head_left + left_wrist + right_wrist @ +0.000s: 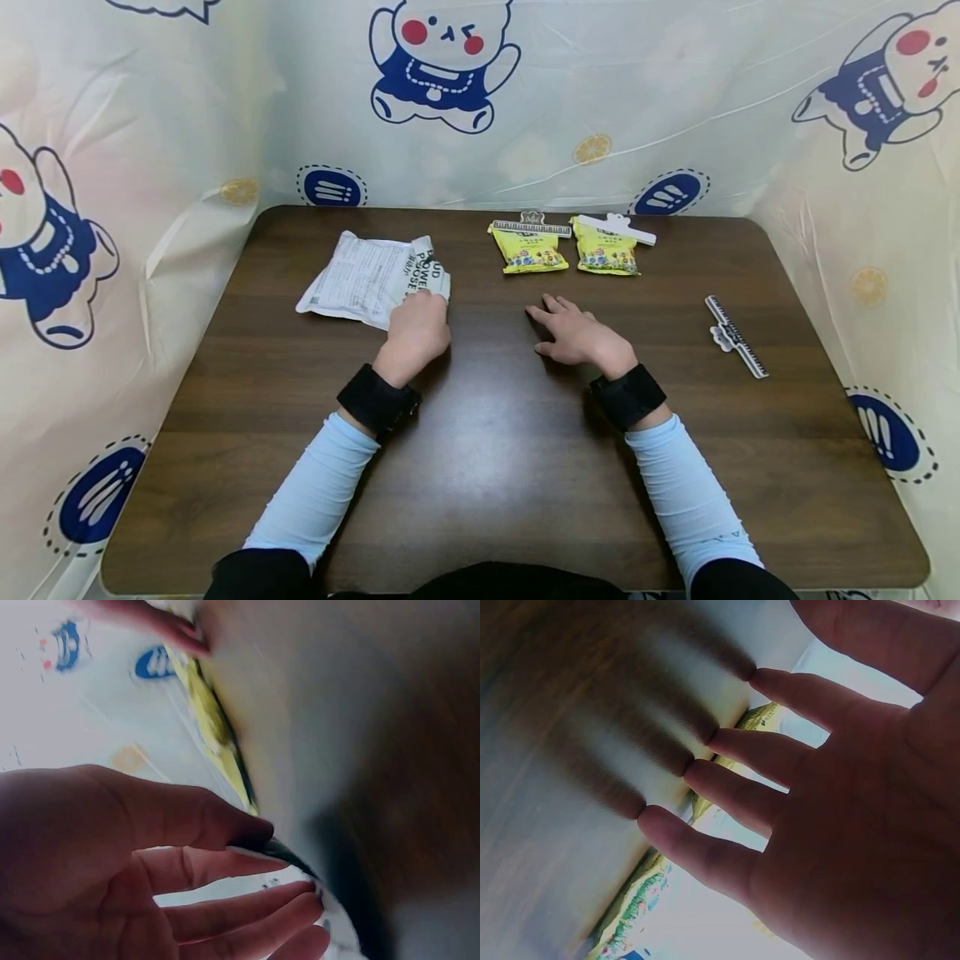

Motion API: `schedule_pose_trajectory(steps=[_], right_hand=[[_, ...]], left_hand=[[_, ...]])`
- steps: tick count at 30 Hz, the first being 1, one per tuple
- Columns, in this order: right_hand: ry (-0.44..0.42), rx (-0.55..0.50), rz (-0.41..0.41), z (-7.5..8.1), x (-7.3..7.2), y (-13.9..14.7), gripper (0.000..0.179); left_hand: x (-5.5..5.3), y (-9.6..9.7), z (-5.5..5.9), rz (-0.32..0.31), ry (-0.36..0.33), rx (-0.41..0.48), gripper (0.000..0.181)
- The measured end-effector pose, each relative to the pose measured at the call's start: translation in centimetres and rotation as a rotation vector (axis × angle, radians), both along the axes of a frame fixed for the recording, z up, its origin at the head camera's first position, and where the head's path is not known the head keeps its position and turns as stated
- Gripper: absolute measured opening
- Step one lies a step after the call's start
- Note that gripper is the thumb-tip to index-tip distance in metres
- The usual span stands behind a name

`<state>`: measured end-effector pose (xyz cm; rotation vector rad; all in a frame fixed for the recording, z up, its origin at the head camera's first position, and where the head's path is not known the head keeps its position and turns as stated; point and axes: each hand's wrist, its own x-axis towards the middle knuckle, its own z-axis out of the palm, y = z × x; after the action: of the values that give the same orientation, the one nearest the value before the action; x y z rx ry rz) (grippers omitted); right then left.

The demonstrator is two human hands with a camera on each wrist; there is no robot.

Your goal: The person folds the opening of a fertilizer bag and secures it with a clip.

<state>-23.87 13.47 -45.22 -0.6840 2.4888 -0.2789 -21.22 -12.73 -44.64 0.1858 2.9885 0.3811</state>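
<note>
My left hand [420, 325] pinches the near right edge of a white printed plastic pouch [360, 279] lying on the left of the table. In the left wrist view, the thumb and fingers [225, 859] close on the pouch's thin edge. My right hand [573, 333] rests on the tabletop with its fingers spread, fingertips [654, 819] touching the wood and nothing held. Just beyond it sit two small yellow snack packets, the left packet [531, 254] with a striped bag clip [532, 228] across its top, the right packet [606, 252] with a white bag clip [617, 227].
A loose black-and-white bag clip [735, 337] lies at the right of the brown table [480, 500]. A pale curtain [585, 92] with printed cartoon figures hangs around the table's back and sides.
</note>
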Motion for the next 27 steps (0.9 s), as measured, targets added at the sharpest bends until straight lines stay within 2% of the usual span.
schedule_pose_trajectory(steps=[4, 7, 9, 12, 14, 19, 27], right_hand=[[-0.004, -0.007, 0.001, 0.0, -0.1, 0.2, 0.069], [-0.008, -0.017, 0.001, 0.0, -0.1, 0.3, 0.069], [-0.008, -0.023, 0.001, 0.1, -0.2, 0.4, 0.069], [-0.005, -0.029, 0.000, 0.1, -0.2, 0.4, 0.069], [0.001, -0.030, 0.002, 0.2, -0.3, 0.4, 0.069], [0.005, -0.035, 0.010, 0.0, -0.3, 0.5, 0.068], [0.003, -0.035, 0.006, 0.1, -0.2, 0.6, 0.069]], left_hand=[[1.3, 1.8, 0.3, -0.092, -0.022, -0.048, 0.015], [2.0, 2.7, 0.6, -0.154, -0.080, -0.073, 0.015], [2.3, 2.9, 0.8, -0.174, -0.109, -0.076, 0.015], [2.3, 2.9, 1.0, -0.156, -0.113, -0.060, 0.012], [2.2, 2.9, 1.1, -0.131, -0.088, -0.048, 0.016], [1.9, 3.0, 0.5, -0.088, -0.044, -0.034, 0.028], [1.8, 3.3, -0.5, -0.117, 0.024, 0.035, 0.009]])
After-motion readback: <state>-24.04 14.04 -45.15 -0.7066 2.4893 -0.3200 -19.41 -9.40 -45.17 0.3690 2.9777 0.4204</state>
